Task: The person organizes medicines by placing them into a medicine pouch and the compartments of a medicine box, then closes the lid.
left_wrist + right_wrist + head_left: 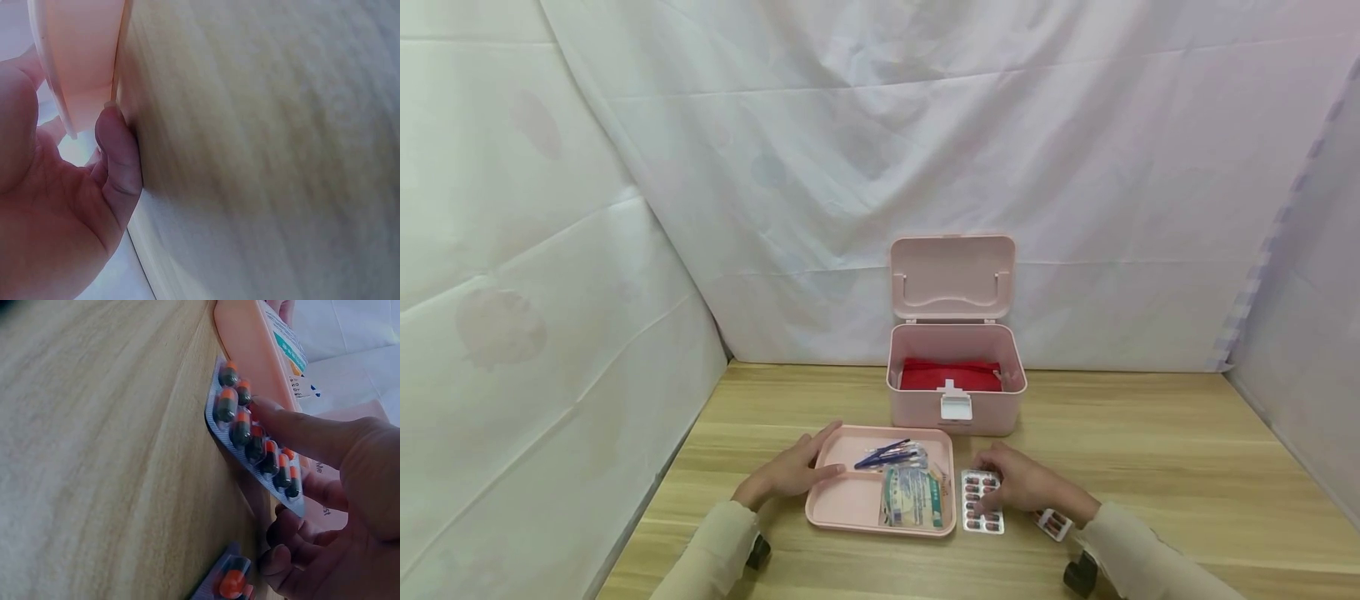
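Note:
My left hand holds the left edge of a pink tray, its thumb reaching over the rim; one finger touches the outer wall in the left wrist view. The tray carries blue-handled slim tools and clear plastic packets. Just right of the tray, my right hand pinches a blister pack of capsules between thumb and fingers. The right wrist view shows that blister pack tilted on the wooden table. A second blister pack lies partly hidden under my right wrist.
Behind the tray stands a pink box with its lid raised. A red zipped pouch lies inside it. White cloth hangs at the back and sides of the wooden table.

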A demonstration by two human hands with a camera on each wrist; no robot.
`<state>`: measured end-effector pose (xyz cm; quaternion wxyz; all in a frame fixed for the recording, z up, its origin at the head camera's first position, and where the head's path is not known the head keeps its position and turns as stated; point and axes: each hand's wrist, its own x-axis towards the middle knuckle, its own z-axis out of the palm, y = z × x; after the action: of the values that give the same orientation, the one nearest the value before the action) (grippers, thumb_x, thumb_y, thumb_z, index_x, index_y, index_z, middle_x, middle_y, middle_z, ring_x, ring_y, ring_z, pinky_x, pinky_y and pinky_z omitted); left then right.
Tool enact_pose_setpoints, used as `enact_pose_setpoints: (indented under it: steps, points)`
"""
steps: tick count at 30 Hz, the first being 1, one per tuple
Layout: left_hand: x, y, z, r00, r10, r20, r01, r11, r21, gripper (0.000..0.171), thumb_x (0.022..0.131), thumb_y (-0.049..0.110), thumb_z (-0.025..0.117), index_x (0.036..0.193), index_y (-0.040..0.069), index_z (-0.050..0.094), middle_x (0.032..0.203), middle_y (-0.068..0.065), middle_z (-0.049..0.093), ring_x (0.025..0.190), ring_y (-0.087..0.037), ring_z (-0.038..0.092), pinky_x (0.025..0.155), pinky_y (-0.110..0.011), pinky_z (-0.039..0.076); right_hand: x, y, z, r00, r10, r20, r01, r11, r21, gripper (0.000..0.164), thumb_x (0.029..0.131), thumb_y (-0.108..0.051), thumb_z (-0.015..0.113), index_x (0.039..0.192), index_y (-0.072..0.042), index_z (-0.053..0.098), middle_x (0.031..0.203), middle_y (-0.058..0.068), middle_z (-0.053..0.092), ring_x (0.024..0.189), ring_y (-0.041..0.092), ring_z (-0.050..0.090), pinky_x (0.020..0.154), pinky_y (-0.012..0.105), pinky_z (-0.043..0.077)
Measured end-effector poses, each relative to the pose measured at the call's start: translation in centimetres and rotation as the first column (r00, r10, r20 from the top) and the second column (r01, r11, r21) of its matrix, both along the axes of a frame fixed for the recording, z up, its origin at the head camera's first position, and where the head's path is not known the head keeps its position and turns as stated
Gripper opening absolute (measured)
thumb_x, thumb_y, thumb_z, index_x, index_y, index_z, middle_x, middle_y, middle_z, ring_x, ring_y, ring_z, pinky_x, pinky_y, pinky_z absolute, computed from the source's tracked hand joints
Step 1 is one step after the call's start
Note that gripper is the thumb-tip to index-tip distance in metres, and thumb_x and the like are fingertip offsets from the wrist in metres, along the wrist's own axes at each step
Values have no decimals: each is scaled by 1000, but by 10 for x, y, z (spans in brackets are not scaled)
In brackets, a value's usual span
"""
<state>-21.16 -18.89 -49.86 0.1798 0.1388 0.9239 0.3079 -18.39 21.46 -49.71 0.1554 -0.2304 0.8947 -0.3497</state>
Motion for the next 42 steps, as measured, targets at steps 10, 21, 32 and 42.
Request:
enact_pose_setpoints:
  steps: [10, 21, 32, 42]
  points:
    - [-2, 0, -3, 1000, -14, -16, 14, 1000, 20, 80, 92, 50, 65, 158, 31, 24, 97, -9, 45, 79, -22, 47, 72, -37, 38, -2, 4, 0, 998, -57, 32, 59, 993, -99, 27, 83, -30, 80, 95, -14, 61, 85, -3, 61, 76, 12, 56, 66, 26, 47]
    - [-5, -1, -2, 1000, -15, -24, 15, 1000, 8, 80, 92, 52, 64, 158, 34, 23, 99, -8, 46, 84, -22, 48, 77, -41, 40, 0, 12, 13, 999, -38, -17, 35, 989, -147, 49, 87, -25, 76, 131, -12, 61, 106, 4, 67, 91, 16, 59, 80, 32, 49]
    - [-2, -1, -5, 1000, -10, -17, 10, 1000, 19, 80, 92, 51, 64, 158, 32, 23, 98, -9, 45, 79, -22, 47, 72, -38, 38, 7, 13, 28, 997, -22, -68, 5, 970, -244, 35, 89, -31, 74, 119, -13, 70, 113, -3, 70, 91, 8, 60, 80, 24, 50]
    - [-3, 0, -5, 1000, -6, -22, 6, 1000, 12, 80, 92, 52, 64, 158, 34, 23, 100, -8, 47, 85, -23, 48, 78, -43, 41, 11, 2, 42, 999, -26, -36, 11, 931, -366, 23, 93, -24, 71, 113, -13, 71, 87, 5, 69, 68, 11, 61, 51, 27, 53]
